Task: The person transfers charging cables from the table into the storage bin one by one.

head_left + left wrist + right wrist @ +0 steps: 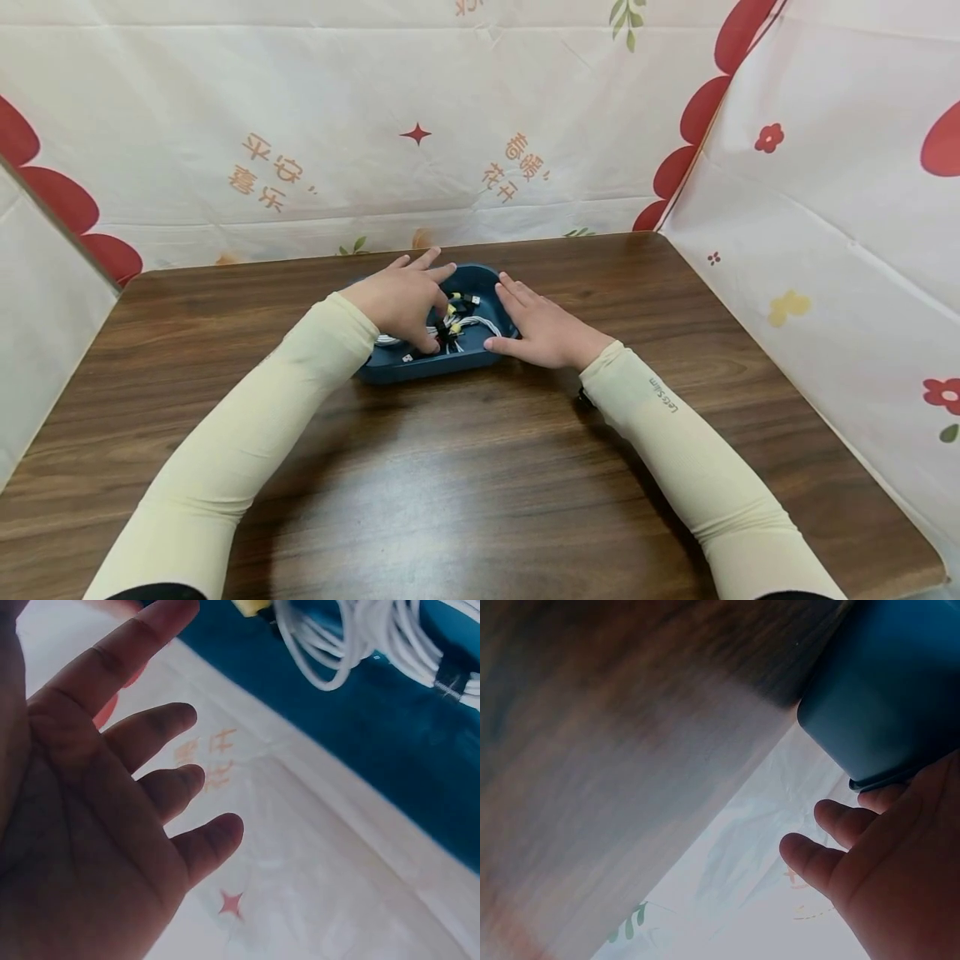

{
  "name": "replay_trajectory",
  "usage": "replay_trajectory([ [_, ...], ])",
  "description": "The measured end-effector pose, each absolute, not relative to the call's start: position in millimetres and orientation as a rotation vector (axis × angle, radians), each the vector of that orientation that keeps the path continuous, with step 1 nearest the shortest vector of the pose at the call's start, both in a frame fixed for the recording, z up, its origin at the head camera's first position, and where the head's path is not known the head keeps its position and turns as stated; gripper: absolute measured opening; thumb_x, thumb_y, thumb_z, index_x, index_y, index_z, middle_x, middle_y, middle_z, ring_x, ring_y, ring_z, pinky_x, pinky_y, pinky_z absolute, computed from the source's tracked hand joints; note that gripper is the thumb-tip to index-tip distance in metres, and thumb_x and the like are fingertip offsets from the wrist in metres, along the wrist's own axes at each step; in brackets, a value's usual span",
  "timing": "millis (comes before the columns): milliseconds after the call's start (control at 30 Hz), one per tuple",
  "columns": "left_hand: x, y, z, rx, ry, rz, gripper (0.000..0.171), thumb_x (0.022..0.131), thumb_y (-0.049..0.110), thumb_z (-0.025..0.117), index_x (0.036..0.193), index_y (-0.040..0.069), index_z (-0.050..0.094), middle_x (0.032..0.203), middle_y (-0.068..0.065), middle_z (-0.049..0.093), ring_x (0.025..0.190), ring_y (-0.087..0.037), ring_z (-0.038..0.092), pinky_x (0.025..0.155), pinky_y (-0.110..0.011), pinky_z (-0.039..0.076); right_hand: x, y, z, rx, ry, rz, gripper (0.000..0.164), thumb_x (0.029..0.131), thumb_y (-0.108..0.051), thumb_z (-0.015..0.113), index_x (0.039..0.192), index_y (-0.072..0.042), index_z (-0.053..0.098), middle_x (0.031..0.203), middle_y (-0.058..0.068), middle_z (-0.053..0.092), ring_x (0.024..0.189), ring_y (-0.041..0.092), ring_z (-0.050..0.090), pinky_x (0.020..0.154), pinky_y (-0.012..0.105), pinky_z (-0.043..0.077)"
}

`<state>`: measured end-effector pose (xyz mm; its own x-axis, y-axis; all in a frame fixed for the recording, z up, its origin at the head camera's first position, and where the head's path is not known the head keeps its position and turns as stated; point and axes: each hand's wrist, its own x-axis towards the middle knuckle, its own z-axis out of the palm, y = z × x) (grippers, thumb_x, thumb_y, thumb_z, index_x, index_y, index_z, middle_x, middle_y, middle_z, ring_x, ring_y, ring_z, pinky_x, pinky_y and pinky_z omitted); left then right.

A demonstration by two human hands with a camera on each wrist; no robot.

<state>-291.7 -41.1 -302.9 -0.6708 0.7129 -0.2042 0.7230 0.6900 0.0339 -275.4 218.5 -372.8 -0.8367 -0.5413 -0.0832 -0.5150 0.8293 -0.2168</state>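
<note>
A dark blue tray [427,370] with raised walls stands toward the back of the table, holding bundled white cables [480,320] with yellow and black parts. A USB plug [476,300] shows near its far side. My left hand [401,304] hovers over the tray's left part, fingers spread, its thumb near the cables. In the left wrist view its palm is bare, and coiled white cable [409,637] carries a black tie [452,675]. My right hand [543,329] rests at the tray's right end, fingers extended along the wall and thumb by the near rim.
The brown wood-grain table [420,500] extends toward me and to both sides. White printed cloth [375,92] hangs behind the table and along its sides. A small black item [585,398] shows beneath my right wrist.
</note>
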Motion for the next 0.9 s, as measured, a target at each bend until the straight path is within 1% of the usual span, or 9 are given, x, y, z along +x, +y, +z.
replay_trajectory([
  [167,-278,-54,-291,1.155,2.781,-0.017,0.053,0.081,0.055,0.074,0.124,0.024,0.072,0.163,-0.007,0.021,0.151,-0.032,-0.005,0.118,-0.056,0.008,-277,218,-373,-0.844,2.868,-0.279,0.101,0.092,-0.076,0.036,0.159,-0.004,0.011,0.166,0.008,-0.001,0.152,0.026,0.004,0.119,0.046,0.015],
  [300,-266,-68,-285,1.177,2.848,0.048,0.056,0.08,0.059,0.074,0.125,0.024,0.071,0.162,-0.007,0.025,0.151,-0.032,-0.003,0.118,-0.057,0.009,-277,222,-372,-0.847,2.861,-0.271,0.102,0.092,-0.076,0.037,0.159,-0.003,0.01,0.166,0.009,-0.002,0.152,0.026,0.003,0.12,0.046,0.014],
  [400,-259,-80,-283,1.222,2.899,0.076,0.056,0.081,0.057,0.074,0.125,0.022,0.07,0.161,-0.009,0.028,0.151,-0.034,0.001,0.117,-0.06,0.011,-276,227,-371,-0.85,2.856,-0.296,0.101,0.093,-0.074,0.038,0.159,-0.002,0.009,0.166,0.01,-0.003,0.152,0.026,0.002,0.12,0.046,0.014],
  [567,-251,-101,-283,1.249,3.04,0.097,0.056,0.087,0.051,0.071,0.131,0.017,0.067,0.161,-0.012,0.027,0.151,-0.034,0.005,0.117,-0.058,0.01,-277,233,-370,-0.824,2.83,-0.388,0.1,0.094,-0.071,0.041,0.159,-0.003,0.006,0.166,0.008,-0.006,0.152,0.025,0.004,0.119,0.046,0.018],
  [633,-246,-112,-286,1.199,3.114,0.13,0.056,0.089,0.049,0.07,0.132,0.013,0.065,0.161,-0.013,0.027,0.151,-0.034,0.005,0.117,-0.058,0.01,-277,235,-370,-0.815,2.799,-0.432,0.1,0.095,-0.07,0.041,0.159,-0.004,0.003,0.166,0.008,-0.009,0.152,0.026,0.004,0.118,0.048,0.019],
  [733,-237,-131,-293,1.083,3.191,0.253,0.055,0.09,0.046,0.07,0.132,0.01,0.064,0.16,-0.016,0.029,0.15,-0.037,0.008,0.116,-0.061,0.012,-278,238,-370,-0.812,2.755,-0.48,0.099,0.095,-0.069,0.042,0.159,-0.005,0.0,0.166,0.007,-0.012,0.152,0.026,0.002,0.118,0.049,0.019],
  [900,-225,-159,-308,0.913,3.195,0.491,0.056,0.09,0.045,0.071,0.134,0.01,0.062,0.158,-0.02,0.03,0.149,-0.04,0.01,0.113,-0.066,0.012,-278,246,-369,-0.814,2.776,-0.465,0.098,0.095,-0.068,0.044,0.16,-0.007,0.003,0.166,0.006,-0.01,0.152,0.023,-0.004,0.119,0.048,0.015],
])
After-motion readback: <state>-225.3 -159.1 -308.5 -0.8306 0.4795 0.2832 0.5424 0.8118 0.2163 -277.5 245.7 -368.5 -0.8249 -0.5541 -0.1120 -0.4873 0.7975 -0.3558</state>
